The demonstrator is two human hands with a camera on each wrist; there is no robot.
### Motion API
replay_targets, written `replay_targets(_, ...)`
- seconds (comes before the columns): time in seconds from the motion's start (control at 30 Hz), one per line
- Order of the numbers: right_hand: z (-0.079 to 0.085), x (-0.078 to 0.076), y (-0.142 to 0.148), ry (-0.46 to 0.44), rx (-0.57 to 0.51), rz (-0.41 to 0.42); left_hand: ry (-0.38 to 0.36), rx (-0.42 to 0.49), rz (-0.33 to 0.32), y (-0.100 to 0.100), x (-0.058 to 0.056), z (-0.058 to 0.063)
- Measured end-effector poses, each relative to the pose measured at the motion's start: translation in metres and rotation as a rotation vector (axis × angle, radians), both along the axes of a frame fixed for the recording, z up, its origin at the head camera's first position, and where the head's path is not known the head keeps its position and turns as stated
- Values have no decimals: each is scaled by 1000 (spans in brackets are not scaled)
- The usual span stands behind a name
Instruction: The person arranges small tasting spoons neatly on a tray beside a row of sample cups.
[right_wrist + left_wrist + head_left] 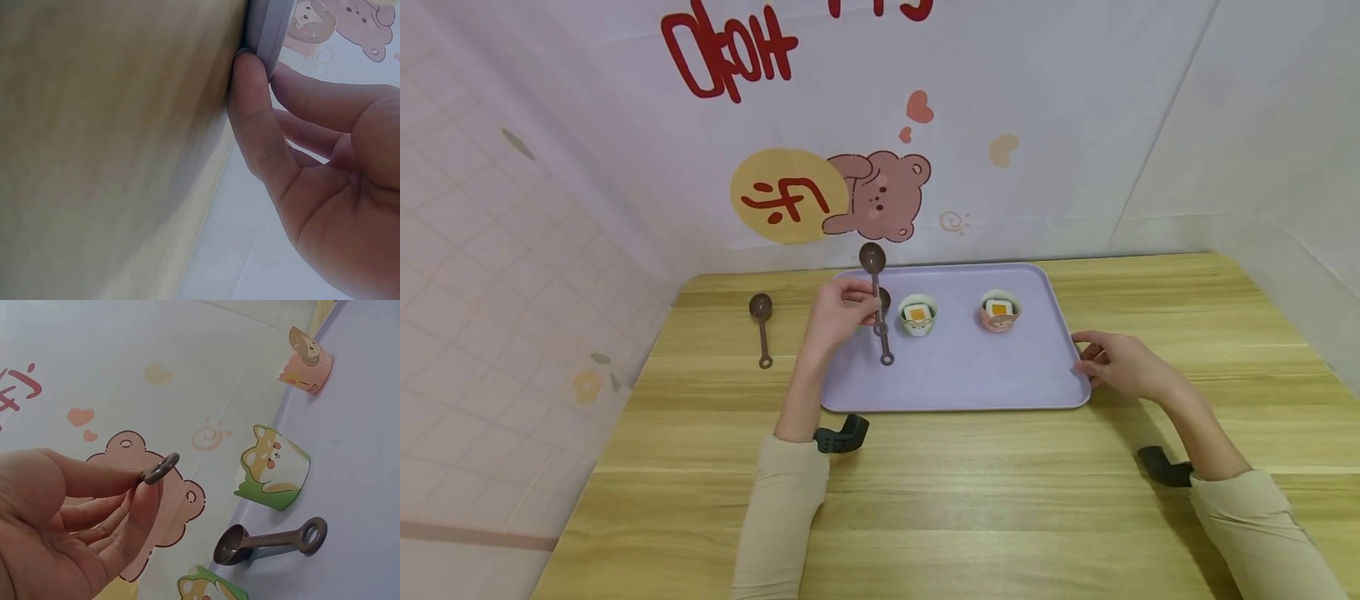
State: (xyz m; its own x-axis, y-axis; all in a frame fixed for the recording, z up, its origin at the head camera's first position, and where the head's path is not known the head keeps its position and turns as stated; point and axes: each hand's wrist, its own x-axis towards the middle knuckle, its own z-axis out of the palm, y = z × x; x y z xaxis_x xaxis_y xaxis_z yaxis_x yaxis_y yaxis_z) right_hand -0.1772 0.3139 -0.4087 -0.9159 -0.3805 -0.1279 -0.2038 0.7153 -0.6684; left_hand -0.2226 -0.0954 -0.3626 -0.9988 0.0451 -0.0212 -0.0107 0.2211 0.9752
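My left hand pinches a brown measuring spoon by its handle, bowl up, above the left part of a lilac tray. The ring end shows at the fingertips in the left wrist view. A second brown measuring spoon lies on the tray, partly behind the held one in the head view. Beside it stands a green paper cup with a dog print; another green cup is mostly hidden behind the left hand. My right hand grips the tray's right edge between thumb and finger.
A third brown measuring spoon lies on the wooden table, left of the tray. A pink paper cup stands toward the tray's right. White and orange pieces sit in the cups. A printed white cloth hangs behind the table.
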Motion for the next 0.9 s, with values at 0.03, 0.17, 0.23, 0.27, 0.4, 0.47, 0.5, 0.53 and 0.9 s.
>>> replay_targets(0.03,0,0,0,-2,-3,-1,1,7,1,1,0,0)
replay_targets(0.17,0,0,0,-1,-7,1,9,31,-3,5,1,0)
replay_targets(0.23,0,1,-1,-1,-8,1,16,22,-6,7,1,0)
replay_targets(0.27,0,1,-1,-1,-8,1,18,18,-8,8,1,0)
replay_targets(0.4,1,1,-2,-2,-9,1,17,13,-15,14,1,-1)
replay_targets(0.47,1,1,-2,-4,-8,-2,6,25,-19,17,2,-2)
replay_targets(0.5,1,1,-2,-3,-7,-2,3,30,-22,19,2,-2)
replay_targets(0.53,1,1,-2,-4,-6,-4,1,34,-23,21,2,-3)
replay_targets(0.9,-1,0,-1,-6,-6,-6,40,-29,-43,41,2,-13)
